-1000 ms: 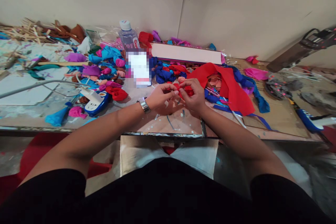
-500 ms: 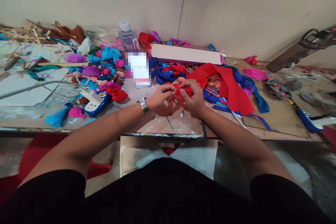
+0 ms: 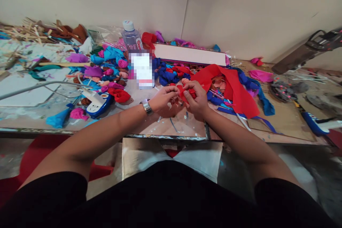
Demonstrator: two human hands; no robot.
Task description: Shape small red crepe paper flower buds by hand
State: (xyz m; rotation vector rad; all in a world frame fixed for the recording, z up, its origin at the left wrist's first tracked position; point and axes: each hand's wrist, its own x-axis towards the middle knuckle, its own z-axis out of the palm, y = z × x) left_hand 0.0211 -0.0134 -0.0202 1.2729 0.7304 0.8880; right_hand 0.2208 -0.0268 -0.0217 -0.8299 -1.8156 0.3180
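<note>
At frame centre, left hand (image 3: 162,100) and right hand (image 3: 197,100) pinch a half-rolled red fabric bud (image 3: 187,93); finished rolled buds (image 3: 112,74) crowd the surface (image 3: 280,121) at upper left.

Matt red cloth piece (image 3: 187,93) pinched betw. both hands; shiny metal watch (image 3: 146,107); clear glossy plastic bottle (image 3: 130,36); rough, paint-flecked wood table (image 3: 283,124); matt cloth scraps (image 3: 112,64); glossy plastic power strip (image 3: 96,104).
</note>
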